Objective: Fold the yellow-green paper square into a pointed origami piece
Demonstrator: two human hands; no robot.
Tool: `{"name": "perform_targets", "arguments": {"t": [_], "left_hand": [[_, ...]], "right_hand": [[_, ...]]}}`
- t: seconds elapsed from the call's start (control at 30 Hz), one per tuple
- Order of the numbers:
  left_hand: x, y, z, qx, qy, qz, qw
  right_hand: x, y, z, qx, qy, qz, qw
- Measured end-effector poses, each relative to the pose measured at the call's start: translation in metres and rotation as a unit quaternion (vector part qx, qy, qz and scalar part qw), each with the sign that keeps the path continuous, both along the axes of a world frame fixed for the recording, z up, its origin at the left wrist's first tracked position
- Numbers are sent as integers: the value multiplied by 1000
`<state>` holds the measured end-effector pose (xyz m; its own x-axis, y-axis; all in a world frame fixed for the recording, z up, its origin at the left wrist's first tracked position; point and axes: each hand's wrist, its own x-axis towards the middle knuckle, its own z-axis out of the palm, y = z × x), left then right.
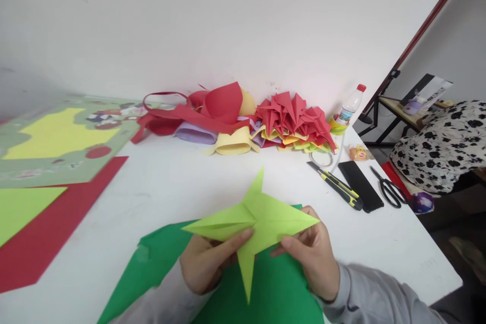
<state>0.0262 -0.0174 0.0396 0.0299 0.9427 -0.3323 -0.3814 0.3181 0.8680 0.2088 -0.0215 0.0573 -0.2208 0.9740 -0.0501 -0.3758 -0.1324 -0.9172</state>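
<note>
A light green folded paper star (261,217) with four long points is held up in front of me. My left hand (208,260) pinches it at the left, the thumb lying near its centre. On the right side, my right hand (313,258) grips the lower edge with the thumb on top and fingers behind the paper. Creases run along the star's points, and the left point shows an open fold. Beneath both hands lies a dark green paper sheet (163,253), partly covered by my sleeves.
Red folded paper stars (288,114) are piled against the wall, beside red, purple and yellow paper pieces (216,111). To the right lie a utility knife (336,186), a black case (360,187), scissors (391,190) and a bottle (351,106). Coloured sheets (72,217) cover the left.
</note>
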Motion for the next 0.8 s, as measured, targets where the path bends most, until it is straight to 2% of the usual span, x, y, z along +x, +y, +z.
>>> {"name": "perform_targets", "arguments": {"t": [0.13, 0.23, 0.3, 0.4, 0.47, 0.5, 0.53, 0.57, 0.6, 0.67, 0.7, 0.8], "left_hand": [[-17, 12, 5, 19, 28, -76, 997], [-21, 20, 4, 42, 52, -180, 981], [-19, 25, -1, 72, 94, -238, 964], [-18, 34, -11, 111, 171, -253, 946], [-20, 40, -18, 124, 223, -237, 937], [-21, 42, -21, 147, 273, -223, 924], [-22, 42, -23, 188, 340, -201, 899], [-23, 42, -25, 243, 416, -172, 859], [-23, 40, -25, 307, 492, -137, 803], [-20, 31, -22, 424, 602, -69, 673], [-17, 26, -20, 465, 631, -43, 620], [-6, 7, -10, 539, 678, 26, 499]], "right_hand": [[20, 9, 4, 45, 30, -2, 999], [26, 17, 1, 21, -79, 73, 994], [25, 20, -5, 24, -171, 59, 983], [22, 20, -15, 65, -323, 36, 944], [21, 19, -19, 125, -421, 37, 898], [21, 18, -20, 160, -463, 41, 871], [21, 18, -21, 197, -498, 45, 843], [22, 18, -21, 236, -527, 46, 815], [22, 18, -20, 278, -547, 44, 789], [23, 19, -18, 365, -561, 39, 742], [24, 20, -17, 409, -557, 43, 722], [27, 24, -13, 498, -525, 78, 686]]}}
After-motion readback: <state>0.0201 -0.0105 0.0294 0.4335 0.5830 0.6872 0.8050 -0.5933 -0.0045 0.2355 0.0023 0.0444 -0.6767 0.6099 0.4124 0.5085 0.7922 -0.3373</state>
